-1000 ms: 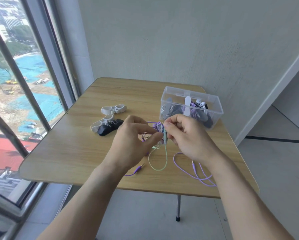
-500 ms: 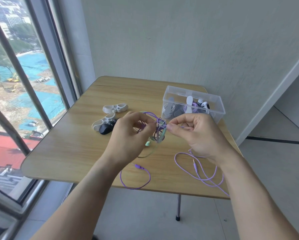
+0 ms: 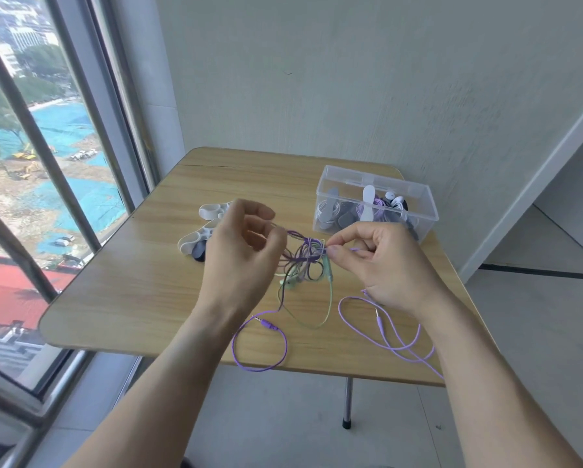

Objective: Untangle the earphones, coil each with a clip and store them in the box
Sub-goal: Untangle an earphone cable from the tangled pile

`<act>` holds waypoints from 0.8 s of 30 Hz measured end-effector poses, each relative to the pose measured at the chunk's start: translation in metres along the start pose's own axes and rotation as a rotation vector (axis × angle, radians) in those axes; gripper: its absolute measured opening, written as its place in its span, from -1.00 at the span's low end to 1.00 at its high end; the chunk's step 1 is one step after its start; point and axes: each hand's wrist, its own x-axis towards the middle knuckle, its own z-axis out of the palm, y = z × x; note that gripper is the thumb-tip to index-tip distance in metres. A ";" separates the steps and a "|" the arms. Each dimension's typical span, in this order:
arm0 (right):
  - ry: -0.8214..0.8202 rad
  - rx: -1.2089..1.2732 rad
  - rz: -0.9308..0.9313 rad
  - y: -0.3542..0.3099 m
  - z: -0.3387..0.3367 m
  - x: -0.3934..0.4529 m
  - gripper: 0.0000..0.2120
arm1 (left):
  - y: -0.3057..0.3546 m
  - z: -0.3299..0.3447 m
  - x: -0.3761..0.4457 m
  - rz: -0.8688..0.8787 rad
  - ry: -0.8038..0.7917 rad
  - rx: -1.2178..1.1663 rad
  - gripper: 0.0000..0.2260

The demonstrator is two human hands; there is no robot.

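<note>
Nearest the camera, two purple cable tails droop over the front edge of the desk (image 3: pixel 121 298): one loop with its plug (image 3: pixel 269 325) on the left side, another long run with a plug (image 3: pixel 380 324) on the right. Just past those, a pale green cable (image 3: pixel 329 304) hangs in a loop down from the knot.

The knot (image 3: pixel 305 256) itself (purple, dark and green strands all balled together) is held up just above the desk between both hands. The left hand (image 3: pixel 239 261) has its fingers curled, pinching strands on the left side; the right hand (image 3: pixel 381 261) pinches a strand at the knot's right edge between thumb and forefinger. The stretch between the hands runs roughly left to right, with the loose tails trailing back toward the person.

My worry: pulling the two sides apart could just cinch the knot tighter, and the dangling tails might drag a plug off the edge or snag.

Further back on the left sit white clips (image 3: pixel 195 238) and a dark one (image 3: pixel 199 253), partly hidden by the left hand. On the far right is the clear box (image 3: pixel 428 216), already holding some coiled sets.
</note>
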 end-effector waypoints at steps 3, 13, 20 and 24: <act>0.049 -0.077 -0.035 0.006 -0.002 0.002 -0.89 | -0.001 -0.005 0.003 0.098 0.212 0.016 -0.91; 0.032 0.085 -0.130 0.004 -0.010 0.001 -0.88 | -0.003 0.003 0.007 -0.186 -0.519 -0.101 -0.73; 0.055 0.352 -0.027 0.007 -0.012 0.001 -0.82 | -0.006 0.004 0.007 -0.093 -0.697 -0.028 -0.77; 0.074 0.354 0.025 0.007 -0.011 0.001 -0.82 | -0.008 0.006 0.007 -0.075 -0.628 0.017 -0.81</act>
